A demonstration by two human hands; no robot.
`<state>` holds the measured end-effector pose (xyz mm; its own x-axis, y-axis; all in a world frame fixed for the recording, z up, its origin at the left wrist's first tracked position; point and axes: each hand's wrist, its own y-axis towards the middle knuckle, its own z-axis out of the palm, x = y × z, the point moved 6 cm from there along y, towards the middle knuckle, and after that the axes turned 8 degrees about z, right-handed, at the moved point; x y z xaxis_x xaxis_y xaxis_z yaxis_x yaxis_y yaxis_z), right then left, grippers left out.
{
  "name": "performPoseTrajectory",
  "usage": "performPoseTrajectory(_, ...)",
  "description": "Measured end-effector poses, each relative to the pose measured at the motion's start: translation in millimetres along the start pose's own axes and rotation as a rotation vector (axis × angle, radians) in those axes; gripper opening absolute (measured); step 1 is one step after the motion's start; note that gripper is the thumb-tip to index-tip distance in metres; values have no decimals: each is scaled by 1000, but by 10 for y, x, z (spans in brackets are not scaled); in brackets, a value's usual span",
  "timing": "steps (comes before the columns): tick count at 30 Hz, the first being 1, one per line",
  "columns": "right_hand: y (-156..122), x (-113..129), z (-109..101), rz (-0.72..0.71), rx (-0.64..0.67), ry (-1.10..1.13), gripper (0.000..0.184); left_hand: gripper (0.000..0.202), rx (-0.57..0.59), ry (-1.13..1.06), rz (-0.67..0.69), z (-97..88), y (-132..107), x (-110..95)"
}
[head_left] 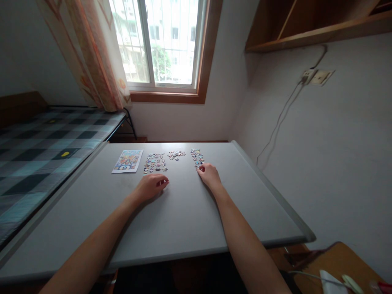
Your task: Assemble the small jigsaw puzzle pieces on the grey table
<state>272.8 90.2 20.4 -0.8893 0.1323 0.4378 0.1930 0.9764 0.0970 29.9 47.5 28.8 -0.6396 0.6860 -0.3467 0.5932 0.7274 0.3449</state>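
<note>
Small colourful jigsaw pieces lie in three groups on the grey table [183, 212]: a left group [154, 162], a small middle cluster [176, 154] and a right strip [197, 157]. A printed picture card [128, 161] lies to their left. My left hand [151, 185] rests on the table just below the left group, fingers curled with a small piece pinched at the fingertips. My right hand [209, 174] lies at the near end of the right strip, fingertips touching the pieces there, fingers bent.
A bed with a checked cover [39, 151] runs along the table's left side. A window [162, 45] with a curtain is behind, a white wall with a socket and cable [315, 76] to the right. A wooden stool or chair [333, 265] stands at the lower right.
</note>
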Motion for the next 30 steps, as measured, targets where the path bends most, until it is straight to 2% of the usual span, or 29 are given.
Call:
performPoseTrajectory(7,-21,61,-31,-32,-27,54,19,25,7,7,1,-6,5,-10)
performPoseTrajectory(12,-165,345,69,-185,28,89,24,25,-4,10,5,-7,1,-3)
performPoseTrajectory(17,-268,678,256,-336,86,10,25,28,0,13,-2,-11,3,-11)
performPoseTrajectory(21,-176,845,374,-325,116,-80,27,28,-7,-3,5,-18,7,-26)
performPoseTrajectory(30,-73,1028,538,-306,28,-163,40,27,-7,14,13,-23,14,-26)
